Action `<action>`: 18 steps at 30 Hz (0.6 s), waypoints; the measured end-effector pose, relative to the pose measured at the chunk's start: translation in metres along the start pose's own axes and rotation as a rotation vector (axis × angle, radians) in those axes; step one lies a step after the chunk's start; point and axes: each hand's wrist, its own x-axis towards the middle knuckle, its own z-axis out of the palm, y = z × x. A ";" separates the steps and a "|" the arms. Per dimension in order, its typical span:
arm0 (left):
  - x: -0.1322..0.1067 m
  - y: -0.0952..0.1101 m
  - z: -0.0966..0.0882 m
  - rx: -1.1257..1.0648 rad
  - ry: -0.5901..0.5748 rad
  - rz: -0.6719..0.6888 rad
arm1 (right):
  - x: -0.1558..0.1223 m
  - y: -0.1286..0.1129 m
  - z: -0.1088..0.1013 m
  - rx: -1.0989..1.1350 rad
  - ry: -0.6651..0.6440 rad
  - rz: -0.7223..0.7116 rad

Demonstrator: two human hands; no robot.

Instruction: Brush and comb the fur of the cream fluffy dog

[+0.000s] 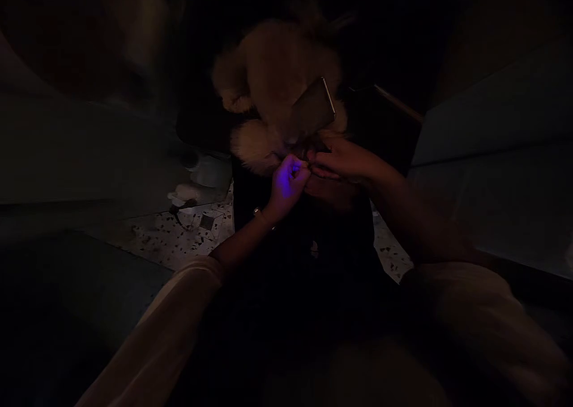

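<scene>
Cream sleeves point(152, 335) nearest; left hand point(289, 183), right hand point(344, 159) together, fingertips point(304, 165) pinching something too dark to tell, against tan fur point(273, 79).

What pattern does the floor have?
The terrazzo floor is pale with dark speckles, best seen in the head view.

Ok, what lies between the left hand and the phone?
In the head view, fluffy tan fur lies between the left hand and the phone.

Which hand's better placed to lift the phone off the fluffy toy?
Right, probably: the right hand sits just below the phone, while the left hand is lower and further off.
</scene>
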 end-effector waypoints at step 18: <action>0.005 0.009 -0.033 -0.023 0.077 -0.081 | -0.048 -0.012 -0.021 0.438 0.450 -0.237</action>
